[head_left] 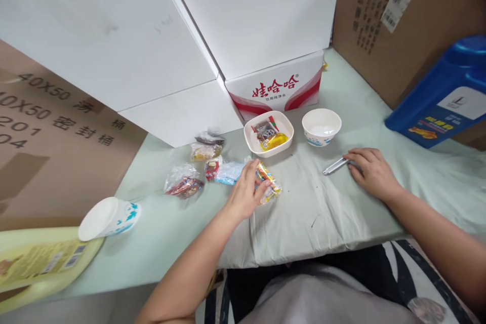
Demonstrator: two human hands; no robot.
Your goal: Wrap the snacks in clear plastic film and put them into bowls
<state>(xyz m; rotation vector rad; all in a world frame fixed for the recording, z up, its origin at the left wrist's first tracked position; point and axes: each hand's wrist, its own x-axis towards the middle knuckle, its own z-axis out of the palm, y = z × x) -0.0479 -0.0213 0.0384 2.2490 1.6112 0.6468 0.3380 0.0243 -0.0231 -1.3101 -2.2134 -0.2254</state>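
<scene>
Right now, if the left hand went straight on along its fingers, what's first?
Likely the white tray, just ahead of the left hand; height is unclear, so it could clear the rim.

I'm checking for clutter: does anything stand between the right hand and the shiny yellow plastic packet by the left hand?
Only the slim silver tool at the right hand juts partway toward the packet; beyond its tip nothing visible stands in the way.

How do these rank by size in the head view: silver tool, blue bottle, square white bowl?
1. Largest: blue bottle, cropped by frame
2. Square white bowl
3. Smallest: silver tool, touching the right hand
</scene>
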